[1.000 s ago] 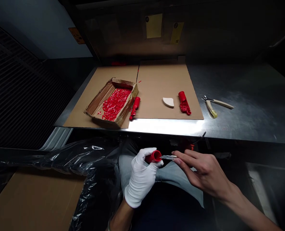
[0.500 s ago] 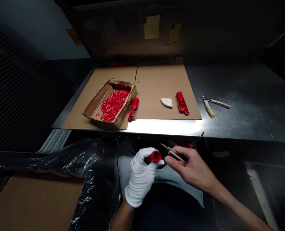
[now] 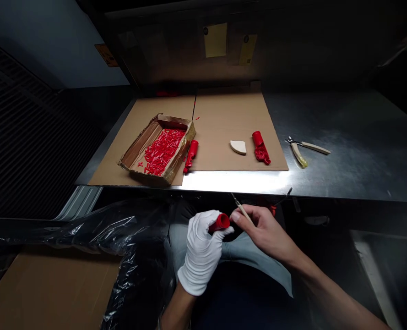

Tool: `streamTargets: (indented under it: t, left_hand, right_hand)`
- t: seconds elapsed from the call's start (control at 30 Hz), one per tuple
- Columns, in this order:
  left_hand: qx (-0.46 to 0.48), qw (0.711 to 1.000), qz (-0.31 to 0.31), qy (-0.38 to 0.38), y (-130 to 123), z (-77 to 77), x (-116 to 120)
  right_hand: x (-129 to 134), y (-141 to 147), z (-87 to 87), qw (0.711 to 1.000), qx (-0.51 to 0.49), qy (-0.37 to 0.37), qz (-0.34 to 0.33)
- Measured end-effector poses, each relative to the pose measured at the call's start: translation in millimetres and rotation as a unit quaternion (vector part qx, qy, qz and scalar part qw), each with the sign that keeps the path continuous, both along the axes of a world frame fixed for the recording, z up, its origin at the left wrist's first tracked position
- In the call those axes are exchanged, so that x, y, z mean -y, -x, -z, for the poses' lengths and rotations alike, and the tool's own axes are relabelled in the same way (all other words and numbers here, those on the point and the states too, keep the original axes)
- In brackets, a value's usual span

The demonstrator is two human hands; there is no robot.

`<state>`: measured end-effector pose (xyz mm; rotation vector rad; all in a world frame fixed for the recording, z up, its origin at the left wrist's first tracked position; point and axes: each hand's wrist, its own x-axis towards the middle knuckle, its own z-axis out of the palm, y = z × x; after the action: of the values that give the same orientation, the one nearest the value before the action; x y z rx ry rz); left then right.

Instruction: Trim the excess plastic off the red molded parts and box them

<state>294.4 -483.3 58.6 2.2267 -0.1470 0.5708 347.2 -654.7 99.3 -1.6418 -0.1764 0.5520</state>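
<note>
My left hand (image 3: 203, 250), in a white glove, is closed around a red plastic tube part (image 3: 220, 222) above my lap. The round open end of the part faces up and to the right; the glove hides the rest. My bare right hand (image 3: 263, 229) grips a craft knife (image 3: 243, 212) with a pale handle, its thin blade pointing up and left. The right fingertips are close beside the tube's open end; whether they touch it I cannot tell. The blade is apart from the red part.
On the metal bench (image 3: 354, 160) lies a cardboard sheet (image 3: 224, 110). It bears a cardboard box (image 3: 179, 169) of small red scraps, two red parts (image 3: 191, 156) and a pale wedge-shaped piece (image 3: 238, 146). Nippers (image 3: 301, 149) lie at the right. Black plastic film (image 3: 134, 233) covers the left side.
My right hand has moved slightly left toward the tube and turned the knife, so the blade now points more steeply upward. My left hand stays nearly still around the red part.
</note>
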Motion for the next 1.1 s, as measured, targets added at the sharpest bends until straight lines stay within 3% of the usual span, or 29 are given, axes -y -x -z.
streamTargets:
  t: [0.23,0.4,0.47,0.57,0.67,0.77,0.9,1.1]
  left_hand:
    - [-0.01,1.0,0.008,-0.001,4.7,8.0,5.2]
    - [-0.078,0.992,0.01,0.1,7.5,-2.0,-1.2]
    - [-0.119,0.983,0.052,0.133,8.2,-8.2,-5.9]
    - [-0.14,0.969,0.126,0.16,8.7,-14.1,-11.7]
    - [-0.146,0.964,0.146,0.17,9.3,-15.1,-14.0]
    - [-0.151,0.96,0.153,0.178,10.8,-14.6,-13.8]
    - [-0.16,0.957,0.166,0.174,11.9,-15.5,-12.1]
    - [-0.161,0.954,0.174,0.181,9.8,-15.9,-10.9]
  right_hand:
    - [-7.9,0.6,5.3,0.994,-0.043,-0.063,-0.074]
    - [19.1,-2.4,3.0,0.989,0.102,0.083,-0.062]
    - [31.6,-2.3,2.8,0.968,0.195,0.147,-0.061]
    - [45.0,-1.0,2.9,0.908,0.354,0.215,-0.06]
    - [51.6,0.0,1.0,0.839,0.468,0.261,-0.093]
    - [53.5,-0.9,-2.6,0.79,0.532,0.285,-0.108]
    - [52.4,-4.1,-5.5,0.759,0.568,0.299,-0.111]
    - [49.6,-5.0,-5.4,0.751,0.57,0.311,-0.118]
